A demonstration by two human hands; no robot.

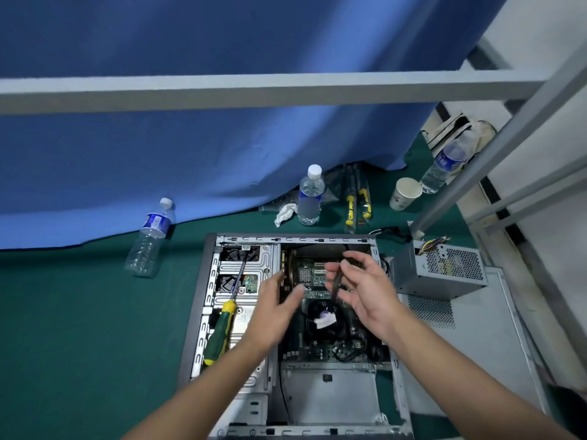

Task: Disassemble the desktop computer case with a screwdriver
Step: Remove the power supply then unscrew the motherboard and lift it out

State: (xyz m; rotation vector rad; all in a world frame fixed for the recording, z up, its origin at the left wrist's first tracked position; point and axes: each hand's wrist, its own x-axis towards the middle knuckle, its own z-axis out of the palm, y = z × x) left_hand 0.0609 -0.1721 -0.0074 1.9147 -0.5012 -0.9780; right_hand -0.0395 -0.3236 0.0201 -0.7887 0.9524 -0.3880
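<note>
1. One desktop computer case [203, 300] lay open on its side on a green table [79, 328], its motherboard [317, 281] exposed.
2. Two bare hands hovered over the board: the left hand [273, 308] was spread with fingers extended, holding nothing; the right hand [365, 287] was raised, fingers loosely apart around a thin dark piece [336, 285]; whether it pinched that piece could not be told.
3. One green-and-yellow screwdriver [222, 328] rested on the drive cage inside the case, untouched.
4. One grey power supply [441, 268] sat just beside the case, on the right.
5. Three water bottles were counted: one lying [151, 236], one upright [309, 196], one tilted [444, 166].
6. One paper cup [405, 193] lay behind, near two yellow-handled tools [357, 201].
</note>
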